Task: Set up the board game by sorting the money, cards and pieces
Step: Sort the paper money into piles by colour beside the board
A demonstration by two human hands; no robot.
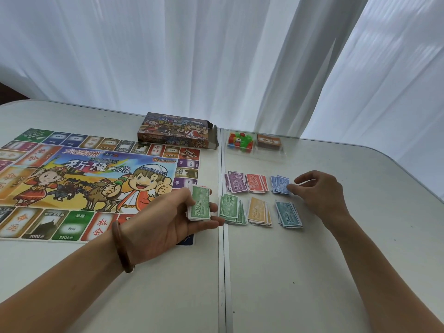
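Left hand (pixel 168 212): palm up over the board's edge, thumb and fingers (pixel 211 224) clamped on an unsorted stack of notes (pixel 199 204) with a green 500 on top
Right hand: the right hand (pixel 319 191) hovers low by the blue pile (pixel 280 185), fingers loosely curled and apart, holding nothing, thumb tip at the pile's edge
Sorted money: six piles in two rows on the tabletop (pixel 312 272) right of the seam (pixel 222 260); purple pile (pixel 235 183), red pile (pixel 257 183) and blue behind, green pile (pixel 231 209), orange pile (pixel 259 211) and teal pile (pixel 288 213) in front
Pieces and cards: the coloured pieces (pixel 240 140) and the card deck (pixel 268 141) sit in a clear tray behind the piles, beside the game box (pixel 175 131)
Board: the game board (pixel 84 179) lies unfolded on the left
Step in hand: probably dealing notes off the stack by colour
Risk: the piles are fanned and near each other, so a brushing sleeve or finger could slide them together
Risk: a loose hold could spill the stack over the green pile just beside it
Risk: blue and teal look alike, inviting a misfiled note
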